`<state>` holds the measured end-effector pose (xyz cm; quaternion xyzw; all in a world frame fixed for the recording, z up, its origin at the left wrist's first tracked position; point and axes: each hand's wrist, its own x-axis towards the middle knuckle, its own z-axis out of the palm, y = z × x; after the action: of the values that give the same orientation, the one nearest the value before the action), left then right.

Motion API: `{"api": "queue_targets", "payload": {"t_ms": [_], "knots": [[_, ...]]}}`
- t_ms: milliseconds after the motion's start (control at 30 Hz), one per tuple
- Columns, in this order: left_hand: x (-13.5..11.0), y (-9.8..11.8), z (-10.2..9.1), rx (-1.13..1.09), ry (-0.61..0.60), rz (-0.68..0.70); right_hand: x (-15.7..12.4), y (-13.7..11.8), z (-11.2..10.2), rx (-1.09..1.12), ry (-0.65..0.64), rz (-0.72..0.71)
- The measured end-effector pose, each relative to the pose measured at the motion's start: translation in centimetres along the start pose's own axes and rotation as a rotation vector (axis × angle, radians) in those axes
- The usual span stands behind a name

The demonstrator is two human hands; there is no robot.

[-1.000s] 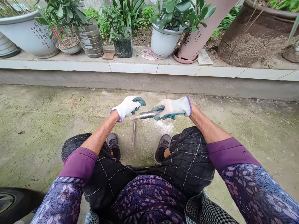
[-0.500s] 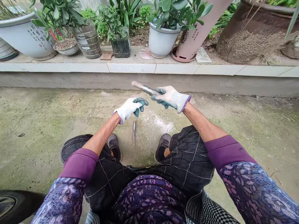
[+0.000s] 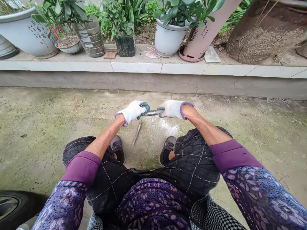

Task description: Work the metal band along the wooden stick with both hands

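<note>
left hand (image 3: 135,110): fingers curled round one end of silvery rod (image 3: 153,112) | right hand (image 3: 171,109): fingers closed on other end, middle exposed between both grips | second rod (image 3: 136,133): on ground, bodyward of left fingers | white powder (image 3: 170,128): bodyward of right fingers

White gloves (image 3: 130,112), purple-hemmed and partly teal, cover the left hand (image 3: 134,110) and right hand (image 3: 170,109) — plain purple cuffs (image 3: 82,167), floral sleeves (image 3: 68,199), black trousers (image 3: 112,188) with white-stitched checks — grey shoes (image 3: 117,146).
</note>
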<state>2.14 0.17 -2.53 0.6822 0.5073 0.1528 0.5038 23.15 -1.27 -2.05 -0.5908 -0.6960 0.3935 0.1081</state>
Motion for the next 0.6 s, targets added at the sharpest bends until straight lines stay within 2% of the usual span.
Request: {"api": "queue_targets", "payload": {"t_ms": [100, 200, 267, 367, 467, 533, 600], "knots": [[0.1, 0.1, 0.5, -0.065, -0.035, 0.005, 1.0, 0.5, -0.7, -0.179, 0.094, 0.029], [0.4, -0.1, 0.6, -0.153, -0.059, 0.043, 0.9, 0.3, -1.7, -0.268, 0.183, 0.013], [0.6, -0.3, 0.4, -0.192, -0.075, 0.075, 0.2, -0.3, -2.0, -0.204, 0.224, 0.004], [0.6, -0.6, 0.2, -0.233, -0.09, 0.108, -1.2, -1.2, -2.3, 0.089, 0.234, 0.016], [0.4, -0.7, 0.0, -0.222, -0.082, 0.096, -2.6, -1.5, -2.6, 0.333, 0.095, -0.057], [0.3, -0.6, -0.2, -0.182, -0.065, 0.083, -3.2, -1.3, -2.7, 0.346, -0.092, -0.113], [0.3, -0.5, -0.4, -0.146, -0.028, 0.09, -3.3, -1.0, -2.5, 0.254, -0.288, -0.122]]}}
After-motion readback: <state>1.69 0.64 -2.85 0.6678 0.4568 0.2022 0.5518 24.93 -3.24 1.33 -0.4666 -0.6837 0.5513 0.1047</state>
